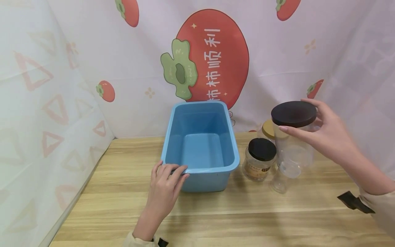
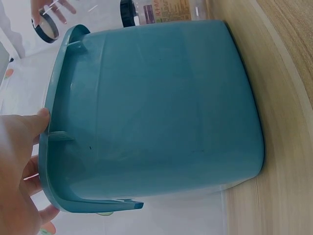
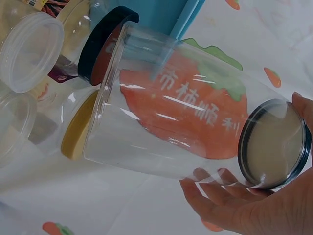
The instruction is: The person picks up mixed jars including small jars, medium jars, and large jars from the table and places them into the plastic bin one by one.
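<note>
My left hand (image 1: 166,183) grips the near left corner of the blue plastic bin (image 1: 200,180), its thumb on the outer side of the rim in the left wrist view. Nothing lies inside the bin. At the right, my right hand (image 1: 328,132) holds a tall clear jar (image 3: 166,107) near its black lid (image 1: 294,113), thumb on one side and fingers on the other. The jar looks empty and see-through. In the head view it overlaps the smaller jars behind and beside it.
Right of the bin stands a short labelled jar with a black lid (image 1: 262,149). Behind it shows a jar with a gold lid (image 1: 268,129). A small clear container with a translucent lid (image 1: 290,169) is nearer. Printed cloth (image 1: 132,55) hangs behind the wooden table (image 1: 123,192).
</note>
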A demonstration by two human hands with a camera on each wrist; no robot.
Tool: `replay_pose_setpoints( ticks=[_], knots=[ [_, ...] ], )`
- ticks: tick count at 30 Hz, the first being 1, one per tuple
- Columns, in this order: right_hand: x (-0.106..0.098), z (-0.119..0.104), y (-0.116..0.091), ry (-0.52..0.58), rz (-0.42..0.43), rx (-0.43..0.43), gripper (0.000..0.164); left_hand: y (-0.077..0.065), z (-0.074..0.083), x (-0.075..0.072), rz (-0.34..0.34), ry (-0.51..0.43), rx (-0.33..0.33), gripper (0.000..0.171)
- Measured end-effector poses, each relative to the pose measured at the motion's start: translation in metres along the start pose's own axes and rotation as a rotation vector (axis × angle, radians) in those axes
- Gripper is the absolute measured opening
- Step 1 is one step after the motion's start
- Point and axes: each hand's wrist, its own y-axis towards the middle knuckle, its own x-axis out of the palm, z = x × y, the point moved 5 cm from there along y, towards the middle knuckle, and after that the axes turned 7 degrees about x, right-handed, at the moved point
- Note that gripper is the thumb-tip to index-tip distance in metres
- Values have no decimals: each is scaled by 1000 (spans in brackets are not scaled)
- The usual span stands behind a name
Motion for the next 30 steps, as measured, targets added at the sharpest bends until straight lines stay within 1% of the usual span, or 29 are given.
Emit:
replay_pose_setpoints(
  ticks=[4, 11, 18, 23, 25, 30],
  knots=[
    [3, -6, 4, -17, -29, 3, 96, 0, 0, 0, 1, -4, -3, 47],
    [7, -16, 9, -28, -33, -4, 94, 1, 1, -1, 3, -10, -5, 46],
    [11, -26, 14, -33, -50, -15, 94, 1, 0, 0, -11, -6, -8, 47],
    [17, -37, 16, -53, -55, -28, 96, 1, 0, 0, -8, -5, -8, 47],
    [20, -42, 17, -50, -60, -41, 97, 0, 0, 0, -8, -4, -8, 48],
    [25, -53, 20, -42, -69, -42, 99, 0, 0, 0, -7, -8, -9, 48]
  ],
)
